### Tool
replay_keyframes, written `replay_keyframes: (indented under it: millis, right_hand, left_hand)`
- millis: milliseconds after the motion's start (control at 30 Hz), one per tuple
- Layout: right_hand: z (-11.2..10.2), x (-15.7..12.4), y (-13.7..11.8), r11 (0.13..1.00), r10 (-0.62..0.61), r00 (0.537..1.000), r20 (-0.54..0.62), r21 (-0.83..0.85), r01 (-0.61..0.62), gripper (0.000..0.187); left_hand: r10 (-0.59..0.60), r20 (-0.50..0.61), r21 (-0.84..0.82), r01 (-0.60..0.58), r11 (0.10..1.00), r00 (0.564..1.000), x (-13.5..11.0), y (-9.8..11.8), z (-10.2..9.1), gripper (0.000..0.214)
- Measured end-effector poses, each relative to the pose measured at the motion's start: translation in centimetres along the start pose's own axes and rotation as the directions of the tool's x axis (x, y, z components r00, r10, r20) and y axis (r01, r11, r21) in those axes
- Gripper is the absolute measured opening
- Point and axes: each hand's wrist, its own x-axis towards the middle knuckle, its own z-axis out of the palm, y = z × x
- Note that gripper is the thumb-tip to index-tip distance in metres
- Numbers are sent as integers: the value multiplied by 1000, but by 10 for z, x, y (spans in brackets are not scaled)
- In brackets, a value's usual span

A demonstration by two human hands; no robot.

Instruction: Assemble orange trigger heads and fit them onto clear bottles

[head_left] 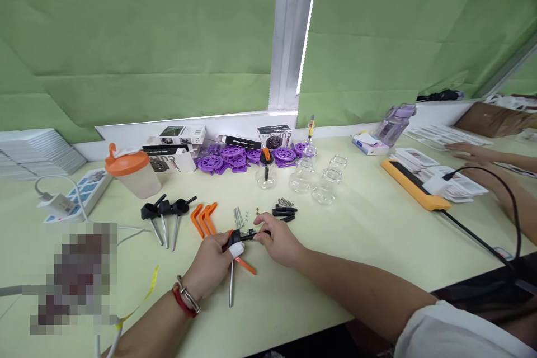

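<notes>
My left hand (212, 265) is closed round a small tool (233, 279) with a black head, an orange lever and a metal rod that points down toward me. A white bandage wraps the thumb. My right hand (277, 239) pinches a black piece (257, 233) at the right side of that black head. Just behind the hands lie three orange levers (203, 218), two metal rods (238, 216), small screws and a spring (286, 202), and several black parts (284, 212). Three finished black-headed tools (166, 218) lie to the left.
Glass cups (315, 179) and purple plastic wheels (235, 158) stand further back, with small boxes (181, 135) along the sill. An orange-lidded cup (133, 173) and a power strip (79, 193) are at the left. Another person's hands (470, 152) rest by papers at the right, near a yellow-edged board (413, 184).
</notes>
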Motion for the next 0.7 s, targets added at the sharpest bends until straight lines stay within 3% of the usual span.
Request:
replay_keyframes:
  millis: [300, 700]
  right_hand:
    - [5, 5, -2, 993, -46, 999, 7, -108, 46, 14]
    - [3, 6, -2, 997, -28, 1000, 14, -72, 28, 7]
  left_hand:
    - [-5, -42, 122, 10, 993, 999, 3, -1, 5, 34]
    - [24, -55, 112, -17, 994, 998, 4, -1, 2, 39]
